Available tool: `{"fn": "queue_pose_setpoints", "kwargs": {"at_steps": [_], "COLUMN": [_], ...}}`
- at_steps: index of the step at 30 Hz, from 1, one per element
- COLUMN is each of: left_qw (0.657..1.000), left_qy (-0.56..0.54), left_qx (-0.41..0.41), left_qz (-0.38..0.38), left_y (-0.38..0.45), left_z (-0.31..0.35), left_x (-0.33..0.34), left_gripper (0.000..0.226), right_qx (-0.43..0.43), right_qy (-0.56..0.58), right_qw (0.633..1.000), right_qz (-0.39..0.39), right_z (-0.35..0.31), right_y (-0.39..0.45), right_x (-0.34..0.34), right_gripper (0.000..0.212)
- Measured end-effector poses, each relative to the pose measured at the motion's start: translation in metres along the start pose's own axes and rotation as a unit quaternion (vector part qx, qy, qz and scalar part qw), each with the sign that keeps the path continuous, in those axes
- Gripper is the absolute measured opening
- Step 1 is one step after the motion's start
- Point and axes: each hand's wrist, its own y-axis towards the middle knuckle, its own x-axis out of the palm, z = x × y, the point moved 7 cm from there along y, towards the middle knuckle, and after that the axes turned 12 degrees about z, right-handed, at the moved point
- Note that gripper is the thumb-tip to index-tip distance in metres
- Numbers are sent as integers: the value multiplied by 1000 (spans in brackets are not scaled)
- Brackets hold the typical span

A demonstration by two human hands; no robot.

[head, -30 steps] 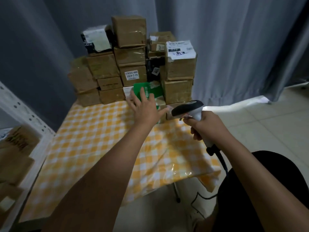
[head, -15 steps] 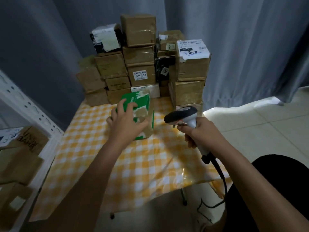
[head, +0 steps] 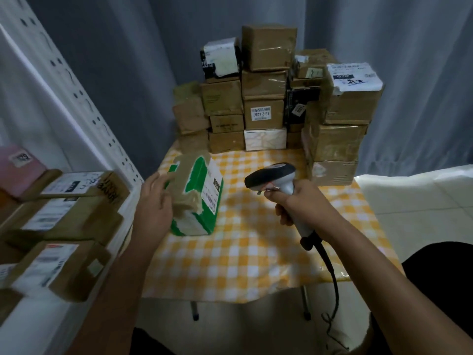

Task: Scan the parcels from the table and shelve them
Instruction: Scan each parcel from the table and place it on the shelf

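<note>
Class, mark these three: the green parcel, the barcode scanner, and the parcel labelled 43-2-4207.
green parcel [head: 204,185]: head view, green top face.
barcode scanner [head: 271,176]: head view, dark head.
parcel labelled 43-2-4207 [head: 261,113]: head view, white label.

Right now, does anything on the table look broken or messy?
Yes. The green parcel held by the left hand is patched with ragged brown tape and torn white areas, so its wrapping looks rough. The right hand grips the scanner. The parcel stack behind looks uneven but stands.
</note>
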Motion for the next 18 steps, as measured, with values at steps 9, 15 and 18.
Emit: {"fn": "queue_pose_setpoints", "kwargs": {"at_steps": [9, 15, 18], "left_qw": [974, 966, 920], "left_qy": [173, -167, -309], "left_qx": [-51, -196, -240], "left_qz": [-138, -19, -20], "left_y": [-3, -10, -34], "left_z": [7, -22, -19], "left_x": [25, -1, 21], "left_gripper": [83, 58, 81], "right_qx": [4, -4, -14], "right_qy": [3, 16, 31], "right_qw": [1000, 999, 998], "right_qz": [5, 38, 48], "right_z": [3, 6, 0], "right_y": [-5, -5, -3], "right_x": [15, 9, 16], "right_gripper": [25, 24, 26]}}
